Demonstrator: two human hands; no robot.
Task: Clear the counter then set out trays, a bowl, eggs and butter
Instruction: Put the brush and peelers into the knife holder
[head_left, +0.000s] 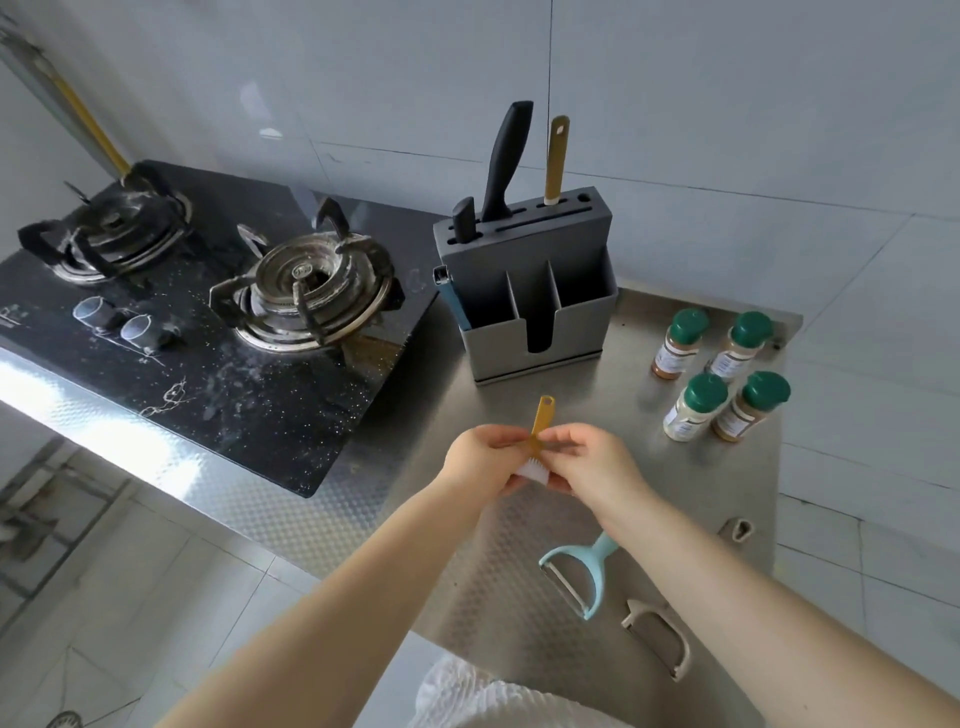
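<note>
Above the steel counter both hands hold a small yellow-handled tool with a white part at its lower end. My left hand pinches it from the left, and my right hand pinches it from the right. Its handle points up and away from me. A light blue peeler lies on the counter below my right forearm. A beige peeler lies further right, near the front edge.
A grey knife block with two black-handled knives and a yellow-handled tool stands behind my hands. Several green-capped spice jars stand at the right. A black two-burner gas hob fills the left. A small beige piece lies near the right edge.
</note>
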